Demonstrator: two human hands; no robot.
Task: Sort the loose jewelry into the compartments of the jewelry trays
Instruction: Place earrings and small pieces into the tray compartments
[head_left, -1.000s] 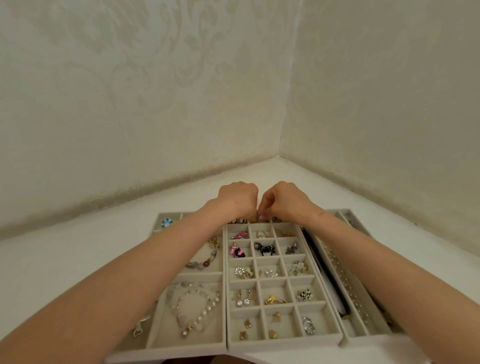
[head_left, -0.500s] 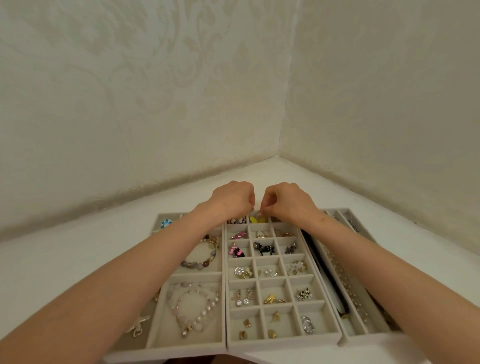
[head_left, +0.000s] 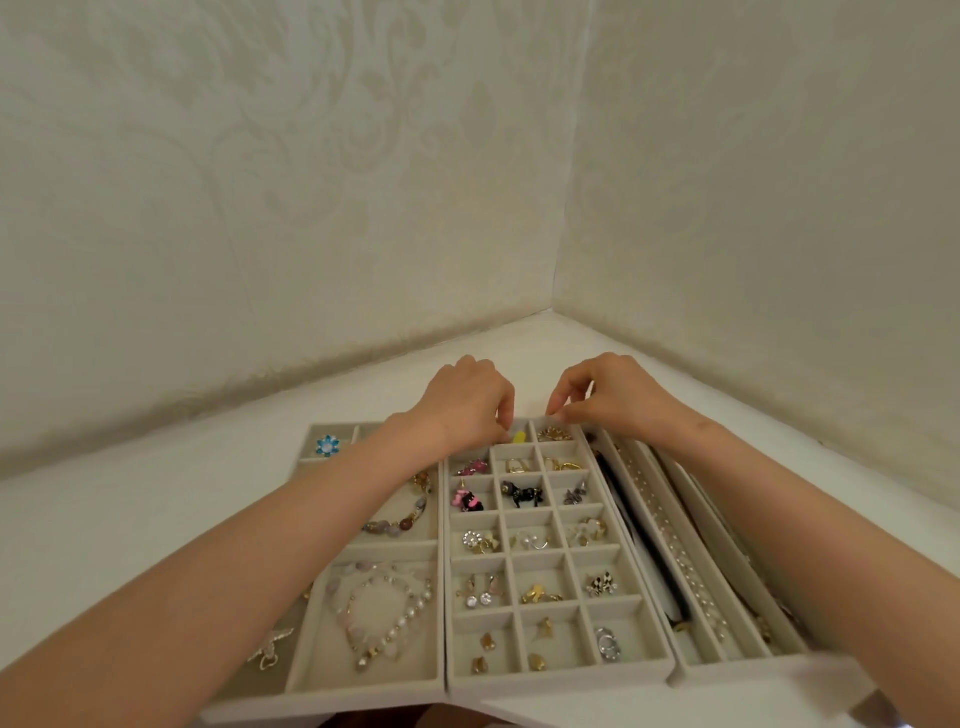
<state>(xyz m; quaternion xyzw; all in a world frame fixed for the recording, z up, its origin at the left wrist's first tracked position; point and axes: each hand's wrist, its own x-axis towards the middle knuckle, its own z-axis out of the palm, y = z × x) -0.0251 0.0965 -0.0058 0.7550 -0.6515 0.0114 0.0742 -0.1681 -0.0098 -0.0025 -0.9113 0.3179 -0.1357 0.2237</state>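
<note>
Left hand (head_left: 467, 402) and right hand (head_left: 608, 395) are seen at 12 o'clock rim of middle tray (head_left: 556, 683). Fingers curled/pinched on both; anything held cannot be told. Yellow piece (head_left: 518, 438) is seen in far-row compartment between them.

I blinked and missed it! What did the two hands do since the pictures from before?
The left hand slid left and the right hand slid right, so they have come apart. Between them a yellow piece now shows clearly in the far row of the middle tray. Whether either hand pinches anything is too small to tell. Everything else stayed put.
</note>
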